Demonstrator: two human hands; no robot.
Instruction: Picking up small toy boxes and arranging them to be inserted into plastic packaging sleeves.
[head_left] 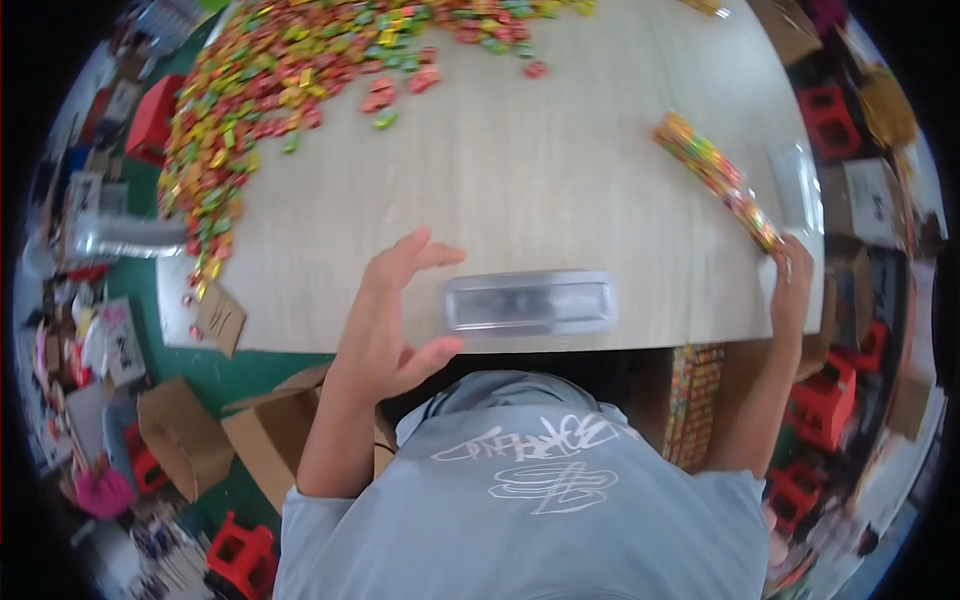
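A clear plastic box (530,303) lies lengthwise near the table's front edge, with no candy visible in it. Just off its left end is my left hand (385,320), open, thumb and fingers spread apart and holding nothing. Over at the right, my right hand (792,268) grips the near end of a long clear pack of wrapped candies (715,175). The pack lies slanted on the table, its far end pointing up and left. Red, yellow, green and orange candies show through its plastic.
Loose wrapped candies (290,70) spread over the table's far left. Clear plastic containers (797,185) lie at the right edge; others (130,237) stick out at the left. A cardboard piece (220,318) sits at the front left corner. Below right, a carton holds stacked candy packs (693,400).
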